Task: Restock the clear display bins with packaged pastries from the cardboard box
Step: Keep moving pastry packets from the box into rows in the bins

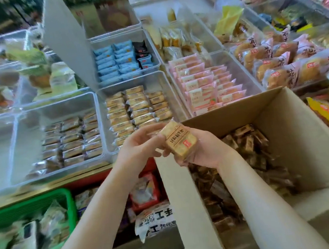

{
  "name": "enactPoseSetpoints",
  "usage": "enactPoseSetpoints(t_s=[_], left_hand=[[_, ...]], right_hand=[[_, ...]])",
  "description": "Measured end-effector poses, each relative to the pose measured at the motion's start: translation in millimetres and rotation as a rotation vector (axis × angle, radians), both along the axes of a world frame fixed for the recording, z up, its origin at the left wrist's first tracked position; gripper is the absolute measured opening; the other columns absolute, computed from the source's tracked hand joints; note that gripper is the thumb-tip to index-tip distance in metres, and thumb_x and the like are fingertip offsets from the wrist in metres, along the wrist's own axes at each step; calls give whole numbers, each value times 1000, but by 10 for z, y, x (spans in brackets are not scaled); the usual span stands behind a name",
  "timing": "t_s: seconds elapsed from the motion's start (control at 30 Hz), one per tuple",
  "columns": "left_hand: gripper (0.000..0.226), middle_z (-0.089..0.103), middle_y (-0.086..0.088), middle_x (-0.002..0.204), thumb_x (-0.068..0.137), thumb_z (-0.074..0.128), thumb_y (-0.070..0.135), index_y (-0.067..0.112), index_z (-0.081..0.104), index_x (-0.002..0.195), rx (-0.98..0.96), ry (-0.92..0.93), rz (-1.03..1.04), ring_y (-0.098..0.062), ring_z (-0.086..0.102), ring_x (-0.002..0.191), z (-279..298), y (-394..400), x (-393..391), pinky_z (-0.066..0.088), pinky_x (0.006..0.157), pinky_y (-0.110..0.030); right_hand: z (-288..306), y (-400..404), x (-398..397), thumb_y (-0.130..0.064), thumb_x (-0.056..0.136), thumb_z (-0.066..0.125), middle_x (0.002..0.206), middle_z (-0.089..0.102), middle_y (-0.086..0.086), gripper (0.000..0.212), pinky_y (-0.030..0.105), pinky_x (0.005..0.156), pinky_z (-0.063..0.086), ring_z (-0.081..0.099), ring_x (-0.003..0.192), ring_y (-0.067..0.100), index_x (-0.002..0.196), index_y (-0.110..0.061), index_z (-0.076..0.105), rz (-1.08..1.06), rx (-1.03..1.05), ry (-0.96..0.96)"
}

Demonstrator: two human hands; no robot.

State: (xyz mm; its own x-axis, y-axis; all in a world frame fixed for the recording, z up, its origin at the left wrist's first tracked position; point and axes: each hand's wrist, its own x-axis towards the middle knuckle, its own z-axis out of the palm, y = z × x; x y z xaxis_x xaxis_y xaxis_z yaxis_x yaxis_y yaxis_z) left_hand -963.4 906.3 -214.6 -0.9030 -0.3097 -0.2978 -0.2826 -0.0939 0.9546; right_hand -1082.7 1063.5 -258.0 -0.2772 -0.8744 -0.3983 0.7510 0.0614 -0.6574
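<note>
Over the near corner of the open cardboard box (pixel 297 119), we hold a small stack of packaged pastries (pixel 179 141) in tan wrappers, cupped in our right hand (pixel 200 149) with the fingers curled under and around it. Our left hand (pixel 139 144) meets the stack from the other side, its fingertips pinching the upper edge. The stack sits just short of the clear display bin (pixel 133 82) whose rows of matching tan packets already run almost to its front wall. More loose packets lie heaped in the bottom of the box.

The risks, as we judge them, start with the grip: the wrappers look slick and the stack is several packets deep, so a loosened pinch could let the top ones slide off, down toward the red packets (pixel 145 189) and the green basket (pixel 24 207) below the shelf edge. The bin is nearly full, so forcing the stack in could buckle the neat rows or crush the pastries. The neighbouring bin (pixel 32 112) to the left holds darker, similar-sized packets, and a careless placement there would mix stock. The box flap (pixel 192 214) hanging by our wrists could also catch an arm.
</note>
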Motion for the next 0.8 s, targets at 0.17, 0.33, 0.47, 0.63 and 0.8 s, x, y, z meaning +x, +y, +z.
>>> enactPoseSetpoints(t_s=[0.17, 0.33, 0.47, 0.63, 0.8], left_hand=[[27, 76, -13, 101, 94, 69, 14, 16, 70, 121, 47, -2, 201, -24, 72, 88, -150, -1129, 903, 58, 82, -41], [21, 77, 0, 95, 93, 68, 9, 18, 71, 112, -35, -11, 387, -13, 71, 89, -520, -2626, 2020, 53, 78, -26], [29, 68, 2, 117, 96, 58, 22, 19, 67, 123, -606, -376, 470, -21, 61, 112, -1020, -3793, 2870, 45, 90, -31], [47, 64, 2, 129, 100, 32, 43, 23, 65, 128, -983, -521, 135, -19, 51, 130, -1540, -4568, 3292, 6, 122, -43], [53, 63, 10, 101, 100, 19, 51, 31, 68, 107, -1066, -409, 110, -20, 56, 106, -1715, -4674, 3383, 16, 109, -37]], right_hand=[[49, -1252, 667, -48, 103, 42, 103, 68, 19, 53, 34, 54, 54, 68, 73, 29, 132, -8, 59, 144, 67, 186], [-28, -2812, 1543, -27, 99, 62, 113, 73, 15, 31, 52, 94, 56, 70, 105, 33, 125, -8, 63, 228, 297, 627], [-122, -3999, 2142, -23, 95, 68, 105, 73, -6, 19, 28, 90, 53, 68, 100, 9, 113, -21, 67, 192, 348, 903], [-352, -5088, 2495, -29, 96, 65, 121, 67, 2, 39, 40, 99, 50, 61, 111, 18, 132, -15, 59, 324, 451, 1205], [-822, -5595, 2600, -25, 97, 62, 114, 66, 8, 26, 35, 83, 46, 60, 105, 29, 121, -14, 59, 606, 676, 1555]])
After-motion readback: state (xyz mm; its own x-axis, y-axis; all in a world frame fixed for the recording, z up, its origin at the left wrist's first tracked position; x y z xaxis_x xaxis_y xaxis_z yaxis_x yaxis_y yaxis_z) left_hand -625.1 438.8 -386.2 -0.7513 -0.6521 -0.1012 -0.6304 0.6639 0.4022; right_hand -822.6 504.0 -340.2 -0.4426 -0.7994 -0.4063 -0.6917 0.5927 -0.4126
